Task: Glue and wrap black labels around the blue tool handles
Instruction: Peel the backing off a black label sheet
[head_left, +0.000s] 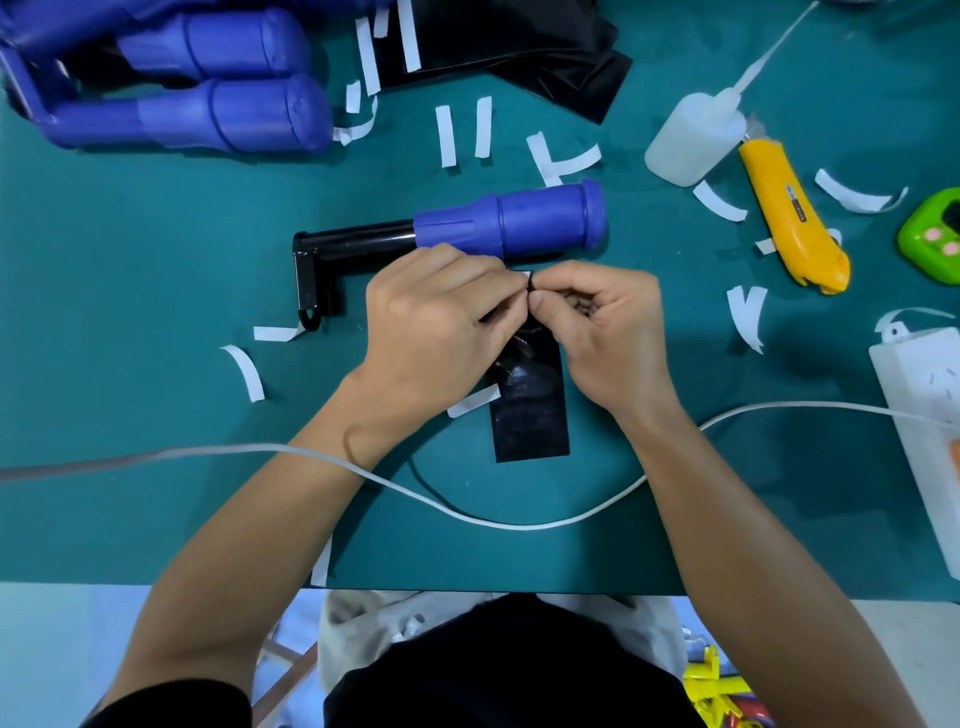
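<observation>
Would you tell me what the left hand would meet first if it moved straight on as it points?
Probably the right hand: its fingertips face the left hand across the top edge of the black label.

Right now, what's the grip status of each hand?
Left hand: closed, pinching the top end of the black label.
Right hand: closed, pinching the same end.

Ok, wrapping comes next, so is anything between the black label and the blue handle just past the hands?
Nothing visible does. The left hand and right hand pinch the top edge of the glossy black rectangular label, right beside the blue plastic tool handle. A white paper strip lies at the label's left edge, clear of that gap.
</observation>
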